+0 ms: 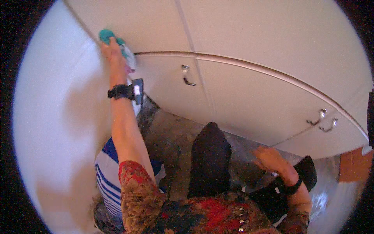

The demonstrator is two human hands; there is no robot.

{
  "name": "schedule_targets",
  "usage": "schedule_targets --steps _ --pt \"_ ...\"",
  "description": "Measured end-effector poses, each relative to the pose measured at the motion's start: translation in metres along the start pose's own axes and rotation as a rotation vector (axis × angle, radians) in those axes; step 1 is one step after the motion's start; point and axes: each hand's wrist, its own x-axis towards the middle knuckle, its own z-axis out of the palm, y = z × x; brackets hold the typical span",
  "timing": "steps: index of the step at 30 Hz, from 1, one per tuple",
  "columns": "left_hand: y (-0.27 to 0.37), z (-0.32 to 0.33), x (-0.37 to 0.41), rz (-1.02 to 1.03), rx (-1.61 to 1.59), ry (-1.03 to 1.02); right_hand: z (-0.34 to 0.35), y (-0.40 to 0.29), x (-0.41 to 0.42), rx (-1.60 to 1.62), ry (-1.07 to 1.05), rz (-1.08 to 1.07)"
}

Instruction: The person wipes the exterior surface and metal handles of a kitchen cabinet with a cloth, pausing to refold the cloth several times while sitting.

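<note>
My left hand [114,55] is stretched forward and grips a teal and whitish cloth [106,35], pressed to the pale cabinet front [157,32] beside the white wall [52,96]. Part of the cloth is hidden behind the fingers and hangs toward the wrist. That wrist carries a black strap [121,91] with a dark flat piece on it. Low on the right, my right hand [270,159] hovers near my bent leg, its fingers loosely spread and blurred, with nothing visible in it.
Lower cabinet doors bear metal handles, one left [187,75] and a pair right [328,120]. My dark-clad knee [210,161] is close to the doors. Blue-and-white striped fabric [106,175] lies by the wall. A reddish-brown object [353,166] is at the right, above grey floor [172,125].
</note>
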Motion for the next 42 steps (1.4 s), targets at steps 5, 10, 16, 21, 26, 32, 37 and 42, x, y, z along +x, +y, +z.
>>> schedule_targets --steps 5,10,16,21,26,32,37,42 --pt "0.13 0.061 -0.085 0.811 0.365 0.092 0.006 -0.003 0.007 0.034 -0.006 -0.016" --pt "0.201 0.121 -0.212 1.355 0.488 -0.113 0.024 0.006 -0.002 -0.004 0.059 -0.044" --pt "0.218 0.146 -0.321 1.676 0.406 -0.462 0.033 0.005 -0.007 -0.021 0.009 0.005" --pt "0.313 0.181 -0.261 1.58 0.291 -0.086 0.026 0.006 -0.031 0.001 0.012 0.102" --pt "0.358 0.159 -0.234 1.487 0.475 -0.023 0.02 -0.006 -0.011 -0.066 0.069 -0.011" --pt "0.27 0.18 -0.349 1.785 0.14 -0.521 0.028 0.005 -0.019 -0.119 0.052 0.055" --pt "0.349 0.176 -0.27 1.816 0.252 -0.215 0.019 -0.013 -0.009 -0.07 0.1 -0.059" --pt "0.407 0.192 -0.185 1.536 0.291 0.079 0.028 0.019 -0.019 -0.037 0.01 0.056"
